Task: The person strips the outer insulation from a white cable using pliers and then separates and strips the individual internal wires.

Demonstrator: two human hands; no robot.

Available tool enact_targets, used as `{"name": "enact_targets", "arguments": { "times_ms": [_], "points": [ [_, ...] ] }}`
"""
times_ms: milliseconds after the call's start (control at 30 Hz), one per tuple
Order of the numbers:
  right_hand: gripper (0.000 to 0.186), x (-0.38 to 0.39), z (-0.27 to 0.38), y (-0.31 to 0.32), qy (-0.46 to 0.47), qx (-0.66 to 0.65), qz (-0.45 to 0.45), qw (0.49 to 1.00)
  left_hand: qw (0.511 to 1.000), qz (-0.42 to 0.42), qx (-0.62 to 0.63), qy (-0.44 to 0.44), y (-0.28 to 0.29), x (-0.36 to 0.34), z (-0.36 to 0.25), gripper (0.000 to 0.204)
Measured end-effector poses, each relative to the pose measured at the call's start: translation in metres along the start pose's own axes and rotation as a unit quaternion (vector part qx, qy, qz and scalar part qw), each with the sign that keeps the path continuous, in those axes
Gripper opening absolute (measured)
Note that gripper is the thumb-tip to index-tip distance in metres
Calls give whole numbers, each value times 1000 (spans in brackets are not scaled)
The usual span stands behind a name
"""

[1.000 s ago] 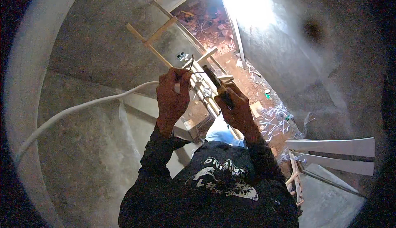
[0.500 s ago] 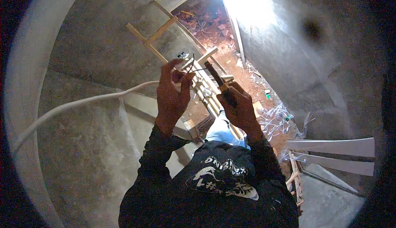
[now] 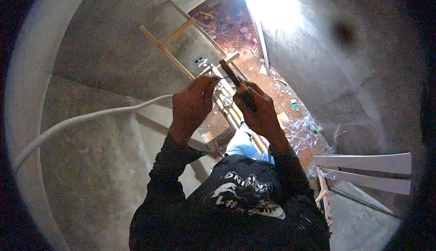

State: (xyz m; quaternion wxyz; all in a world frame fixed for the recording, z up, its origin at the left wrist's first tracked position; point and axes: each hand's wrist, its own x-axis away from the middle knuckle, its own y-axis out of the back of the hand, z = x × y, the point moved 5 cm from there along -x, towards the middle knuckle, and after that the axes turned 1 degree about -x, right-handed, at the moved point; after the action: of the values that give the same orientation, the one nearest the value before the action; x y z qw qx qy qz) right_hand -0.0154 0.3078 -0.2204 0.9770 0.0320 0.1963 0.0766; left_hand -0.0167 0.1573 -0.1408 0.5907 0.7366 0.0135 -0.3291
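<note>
A thick white cable [image 3: 91,113] arcs in from the left and ends at my left hand [image 3: 193,105]. That hand is closed, its fingers pinched around the cable's end, where thin dark wires [image 3: 224,77] stick out toward the right. My right hand [image 3: 259,110] is wrapped around a knife-like hand tool [image 3: 230,73] with a long dark blade and a lighter part near the grip. The blade points up and to the left, its edge next to the thin wires. Whether the blade touches them I cannot tell.
Below my hands is a wooden pole scaffold or ladder [image 3: 234,112]. A wooden frame [image 3: 172,42] stands at the far left. Rubble [image 3: 227,28] and white plastic scraps [image 3: 302,133] lie on the earth floor. Pale boards [image 3: 368,162] are at the right, between grey plastered walls [image 3: 318,60].
My left fingers, spread before, have closed around the wires, and the hand has turned inward. The tool in my right hand has shifted slightly left and up, closer to my left hand.
</note>
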Motion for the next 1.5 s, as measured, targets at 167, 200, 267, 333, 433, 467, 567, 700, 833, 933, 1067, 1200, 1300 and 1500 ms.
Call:
{"name": "enact_targets", "arguments": {
  "times_ms": [167,200,267,333,433,467,567,700,833,933,1067,1200,1300,1500],
  "points": [
    [17,-2,5,5,110,90,-47,989,993,29,44,109,2,2,5,11],
    [17,-1,6,7,109,90,-47,989,993,30,45,109,1,2,6,11],
    [26,-1,5,9,73,73,-38,994,992,29,58,109,-1,2,8,12],
    [25,-2,3,9,68,63,-30,995,993,26,58,104,1,1,9,11],
    [25,-2,1,9,64,68,-19,995,994,19,54,91,2,1,8,11],
    [25,-2,1,9,63,81,-19,994,995,17,51,83,1,1,7,12],
    [29,-3,7,10,99,89,-25,991,997,27,30,71,0,2,9,12],
    [29,-3,0,10,63,59,-19,996,992,29,58,104,-1,3,9,12],
    [29,-2,5,12,32,48,-6,998,994,33,49,89,1,4,8,12],
    [30,2,3,12,27,57,-9,998,997,36,26,61,-1,5,8,12],
    [31,-1,4,9,66,58,-17,996,997,16,39,59,1,5,7,13],
    [32,0,2,9,68,88,-9,994,990,46,77,108,-3,5,10,13],
    [27,0,2,8,29,61,-10,998,997,32,34,60,1,4,6,13],
    [23,2,-2,4,39,65,0,997,997,19,45,63,1,4,4,12]
  ]
}}
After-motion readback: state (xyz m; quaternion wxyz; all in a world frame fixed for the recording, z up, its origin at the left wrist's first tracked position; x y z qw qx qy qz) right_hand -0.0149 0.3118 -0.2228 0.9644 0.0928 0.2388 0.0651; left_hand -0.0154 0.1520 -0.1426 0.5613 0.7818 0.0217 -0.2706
